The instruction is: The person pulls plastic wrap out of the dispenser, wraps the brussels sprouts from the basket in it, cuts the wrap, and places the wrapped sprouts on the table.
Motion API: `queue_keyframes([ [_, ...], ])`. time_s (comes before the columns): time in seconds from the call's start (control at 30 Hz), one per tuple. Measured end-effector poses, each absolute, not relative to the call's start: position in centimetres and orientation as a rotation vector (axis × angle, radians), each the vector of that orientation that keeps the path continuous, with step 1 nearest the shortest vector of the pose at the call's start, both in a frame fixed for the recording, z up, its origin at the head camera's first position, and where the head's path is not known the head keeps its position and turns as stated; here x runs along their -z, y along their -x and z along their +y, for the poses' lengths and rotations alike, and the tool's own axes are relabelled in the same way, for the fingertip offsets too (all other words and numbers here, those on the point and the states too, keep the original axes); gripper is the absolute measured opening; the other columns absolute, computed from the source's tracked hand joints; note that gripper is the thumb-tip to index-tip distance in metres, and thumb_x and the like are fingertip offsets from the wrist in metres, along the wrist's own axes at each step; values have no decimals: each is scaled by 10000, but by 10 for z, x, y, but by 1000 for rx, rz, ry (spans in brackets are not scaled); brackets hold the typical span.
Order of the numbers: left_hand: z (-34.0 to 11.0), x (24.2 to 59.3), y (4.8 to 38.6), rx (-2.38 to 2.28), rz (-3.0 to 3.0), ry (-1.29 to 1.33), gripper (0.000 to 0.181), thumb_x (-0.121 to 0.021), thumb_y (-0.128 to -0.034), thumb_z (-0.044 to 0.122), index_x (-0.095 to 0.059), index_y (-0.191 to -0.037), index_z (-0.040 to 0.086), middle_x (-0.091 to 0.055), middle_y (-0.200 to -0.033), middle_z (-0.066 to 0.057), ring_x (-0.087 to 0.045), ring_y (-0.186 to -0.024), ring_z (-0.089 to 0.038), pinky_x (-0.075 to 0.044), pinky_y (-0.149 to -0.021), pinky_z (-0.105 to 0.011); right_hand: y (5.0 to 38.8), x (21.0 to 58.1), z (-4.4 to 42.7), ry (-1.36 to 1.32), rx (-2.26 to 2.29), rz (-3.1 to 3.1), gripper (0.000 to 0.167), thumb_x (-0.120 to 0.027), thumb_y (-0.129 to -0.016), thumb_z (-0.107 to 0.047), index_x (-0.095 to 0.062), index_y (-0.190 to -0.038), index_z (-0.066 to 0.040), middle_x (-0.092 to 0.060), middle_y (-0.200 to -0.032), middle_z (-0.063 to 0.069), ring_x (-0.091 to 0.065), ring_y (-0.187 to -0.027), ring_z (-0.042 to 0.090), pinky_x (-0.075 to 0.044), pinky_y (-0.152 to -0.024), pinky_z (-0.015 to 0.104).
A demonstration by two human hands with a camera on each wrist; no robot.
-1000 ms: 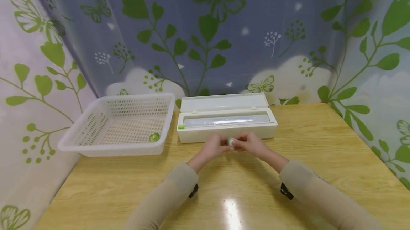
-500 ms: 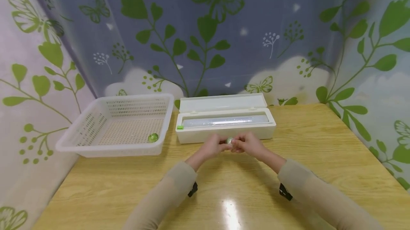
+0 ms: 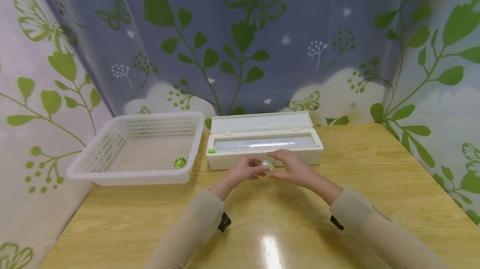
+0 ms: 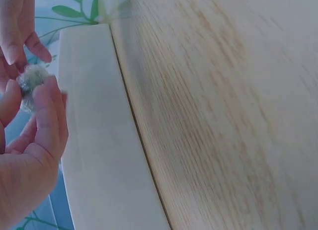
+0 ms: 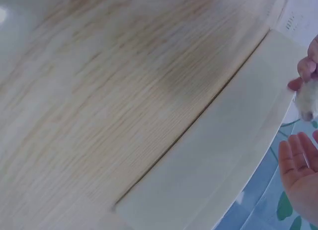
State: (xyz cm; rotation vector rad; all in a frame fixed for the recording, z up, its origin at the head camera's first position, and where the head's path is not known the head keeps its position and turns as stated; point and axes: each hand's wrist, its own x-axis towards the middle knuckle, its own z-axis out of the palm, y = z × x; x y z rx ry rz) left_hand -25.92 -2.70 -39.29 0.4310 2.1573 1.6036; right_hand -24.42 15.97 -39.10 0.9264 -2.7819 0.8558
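Note:
My left hand pinches a small round green-and-white ball between thumb and fingers, in front of a white box. In the left wrist view the ball looks covered in shiny, crinkled clear film. My right hand is just right of it, fingers spread and a small gap between, holding nothing; its open palm shows in the right wrist view. The long white cling film dispenser stands with its lid raised. Inside lies a roll of clear film.
A white perforated plastic basket sits left of the dispenser, with one green leafy-looking ball in its front right corner. A green tab is at the dispenser's left end. A patterned curtain hangs behind the wooden table.
My right hand has let go of the ball and moved slightly right, its fingers spreading. The left hand still holds the ball. Basket and dispenser stay where they were.

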Motion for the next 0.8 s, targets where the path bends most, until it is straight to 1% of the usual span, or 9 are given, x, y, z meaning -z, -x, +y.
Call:
queue_keyframes([
  [0.1,-25,400,264,-1590,2164,-456,271,-564,-870,123,-548,-1071,-57,-590,-976,-152,-608,-840,-248,-492,-731,-386,244,392,157,-956,-794,-2742,557,-702,-752,-293,-516,-1210,-35,-550,-1141,105,-532,-990,239,-459,-791,378],
  [0.3,-20,400,261,-1578,2171,-481,262,-583,-858,130,-572,-1052,-46,-601,-929,-112,-601,-792,-201,-500,-709,-353,242,393,155,-1017,-718,-2668,389,-717,-740,-245,-611,-1072,-73,-604,-988,19,-550,-856,131,-466,-729,282],
  [0.47,-21,401,259,-1582,2137,-495,305,-588,-856,163,-558,-1097,-20,-606,-924,-99,-606,-805,-201,-490,-733,-390,238,390,155,-1029,-720,-2650,363,-725,-731,-202,-623,-1049,-58,-608,-954,21,-558,-829,132,-470,-702,264],
  [0.6,-23,400,259,-1561,2140,-515,354,-581,-863,205,-533,-1148,1,-605,-962,-104,-602,-828,-206,-482,-740,-429,238,390,158,-1024,-737,-2646,366,-734,-722,-191,-621,-1039,-49,-607,-936,22,-558,-809,134,-472,-684,263],
  [0.7,-28,400,259,-1545,2167,-532,387,-579,-865,214,-509,-1174,-8,-596,-987,-116,-594,-847,-226,-480,-729,-447,239,391,163,-1009,-755,-2650,363,-740,-714,-179,-617,-1019,-27,-606,-916,30,-554,-799,146,-473,-682,276],
  [0.8,-37,401,260,-1539,2211,-557,421,-586,-860,220,-492,-1188,-27,-592,-990,-131,-595,-855,-241,-485,-710,-436,239,393,171,-968,-772,-2670,371,-744,-708,-175,-613,-1006,3,-612,-912,52,-558,-799,171,-473,-688,302],
])
